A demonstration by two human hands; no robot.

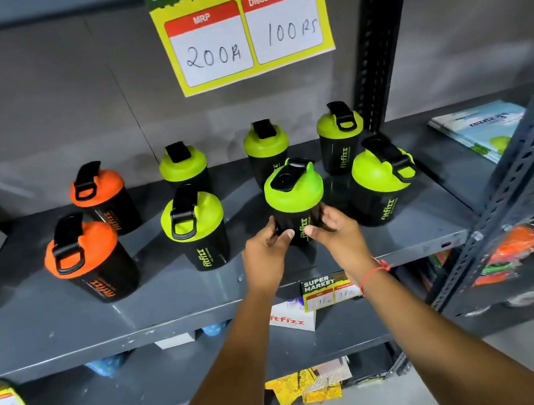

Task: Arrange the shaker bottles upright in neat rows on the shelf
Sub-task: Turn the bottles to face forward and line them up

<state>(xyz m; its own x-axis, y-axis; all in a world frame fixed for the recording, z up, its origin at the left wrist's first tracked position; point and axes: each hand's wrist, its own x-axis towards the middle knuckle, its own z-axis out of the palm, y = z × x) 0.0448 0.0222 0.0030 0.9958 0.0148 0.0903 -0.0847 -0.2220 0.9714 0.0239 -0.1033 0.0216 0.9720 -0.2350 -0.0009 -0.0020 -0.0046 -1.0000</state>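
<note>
Both forearms reach in; left hand (264,254) and right hand (339,231) curl fingers around the front-row green-lidded shaker bottle (294,198), upright on the shelf (183,301). Suggest sliding it level with its front neighbours, evenly spaced, logo forward.

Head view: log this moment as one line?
both hands on green-lid bottle | left hand | right hand | front row of shelf | eight bottles upright

A shop: slotted steel shelf (204,302) with stock, handwritten discount price sign (243,29), supermarket shelf tag (327,292).
</note>
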